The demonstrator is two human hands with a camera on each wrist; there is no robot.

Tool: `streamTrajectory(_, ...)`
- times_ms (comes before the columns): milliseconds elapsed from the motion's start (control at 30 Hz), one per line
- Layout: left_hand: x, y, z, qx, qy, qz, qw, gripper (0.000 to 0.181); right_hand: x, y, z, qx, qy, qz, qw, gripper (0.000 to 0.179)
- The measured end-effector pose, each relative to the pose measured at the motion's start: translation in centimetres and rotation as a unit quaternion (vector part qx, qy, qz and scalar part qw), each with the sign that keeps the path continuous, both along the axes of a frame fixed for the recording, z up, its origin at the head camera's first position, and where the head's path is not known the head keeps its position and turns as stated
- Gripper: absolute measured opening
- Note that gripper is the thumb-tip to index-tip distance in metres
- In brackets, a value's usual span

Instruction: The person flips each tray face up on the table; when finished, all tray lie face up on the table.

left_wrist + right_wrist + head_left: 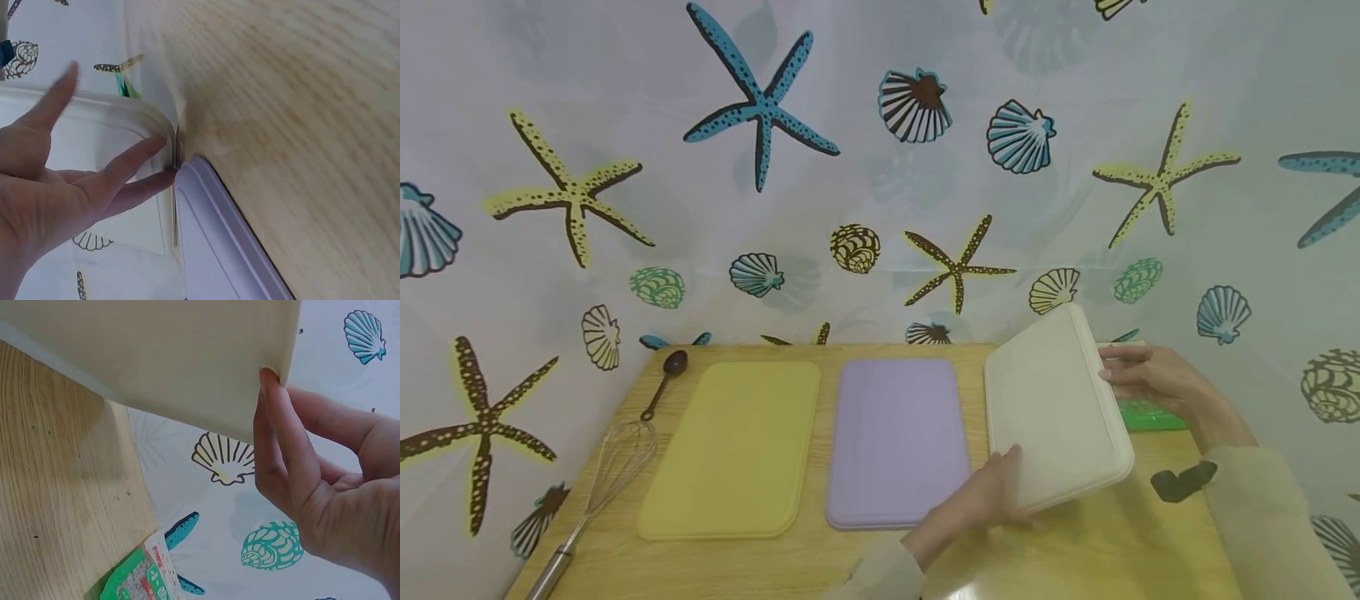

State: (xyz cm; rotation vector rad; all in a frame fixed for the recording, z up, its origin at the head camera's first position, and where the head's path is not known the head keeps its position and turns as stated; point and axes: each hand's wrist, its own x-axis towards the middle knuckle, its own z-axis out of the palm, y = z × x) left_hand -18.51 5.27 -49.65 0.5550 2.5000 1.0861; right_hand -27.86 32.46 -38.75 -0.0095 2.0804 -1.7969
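A cream-white cutting board [1052, 408] is tilted up off the table at the right, its left side close to the table. My right hand [1150, 375] pinches its right edge; in the right wrist view fingertips [270, 378] lie on the underside. My left hand [988, 492] is at the lower left corner. In the left wrist view its fingers [134, 159] are fairly straight against the board's border, and the thumb stands apart. Beside this hand lies a lilac cutting board [898, 442], flat on the table. A yellow cutting board [737, 450] lies farther left.
A whisk [598, 492] and a dark measuring spoon [666, 383] lie along the left edge of the wooden table [820, 567]. A green printed packet [140, 578] sits at the far right, partly behind the white board. A patterned curtain [850, 183] hangs around the back and sides.
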Motion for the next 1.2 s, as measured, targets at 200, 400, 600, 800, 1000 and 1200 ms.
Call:
streamTrajectory(200,0.5,0.8,-0.5,0.014,0.026,0.028,0.9992,0.103,0.1,-0.6,0.6,-0.006,0.001,-0.02,0.9998,0.071)
streamTrajectory(400,0.8,1.6,-0.2,0.005,0.089,0.024,0.9958,0.094,0.2,-1.3,1.2,0.008,0.011,-0.02,0.9997,0.074)
streamTrajectory(600,1.0,2.3,0.2,0.022,0.104,0.018,0.9942,0.095,0.5,-2.1,1.7,0.007,0.016,-0.025,0.9995,0.073)
streamTrajectory(800,1.5,2.6,0.3,0.052,0.132,0.004,0.9899,0.096,0.8,-2.7,2.2,0.01,0.021,-0.034,0.9992,0.073)
streamTrajectory(1000,1.8,3.3,0.6,0.071,0.151,0.014,0.9858,0.098,0.8,-3.3,2.2,-0.001,0.032,-0.032,0.999,0.071)
streamTrajectory(1200,1.9,3.6,1.6,0.092,0.16,0.02,0.9827,0.101,0.7,-4.0,2.0,-0.011,0.035,-0.023,0.9991,0.07)
